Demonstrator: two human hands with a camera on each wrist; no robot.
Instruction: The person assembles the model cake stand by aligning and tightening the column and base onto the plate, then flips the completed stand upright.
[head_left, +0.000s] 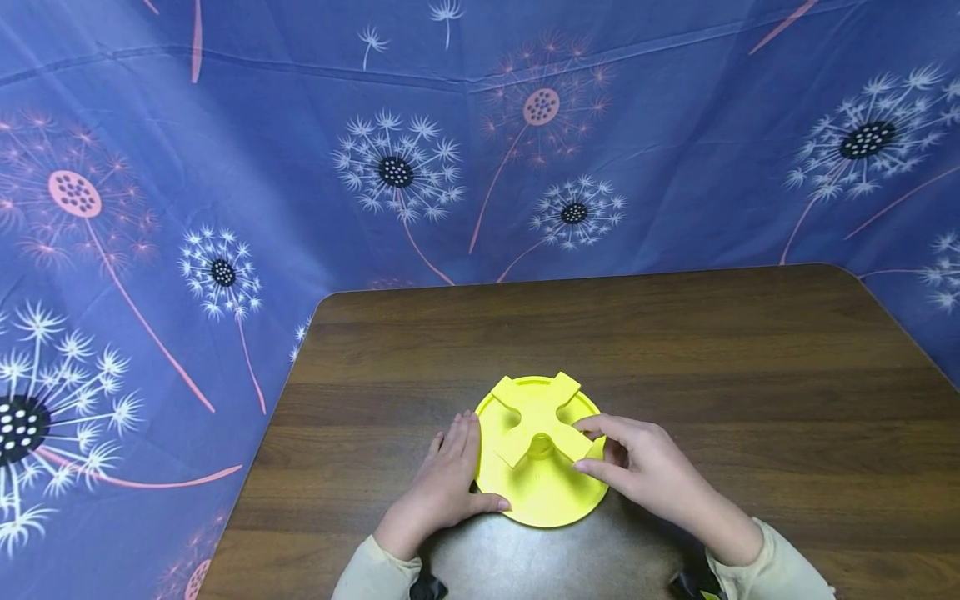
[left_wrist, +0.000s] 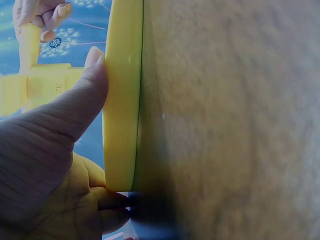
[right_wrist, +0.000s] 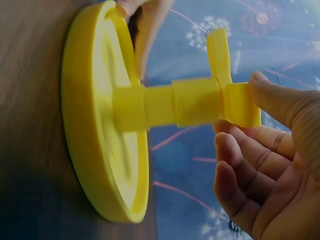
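Observation:
A yellow plastic stand sits on the table, made of a round base with a raised rim, a stepped post and a cross-shaped top. My left hand holds the base at its left side, fingers along the outer edge and thumb on the front rim. With thumb and fingers my right hand pinches the near right arm of the cross. In the left wrist view, a marking that looks like "32" shows on the post. The cross covers part of the base in the head view.
The stand rests near the front of a dark wood-grain table. Behind it and to the left hangs a blue cloth printed with dandelions. Along the near edge, a greyish worn patch lies between the forearms.

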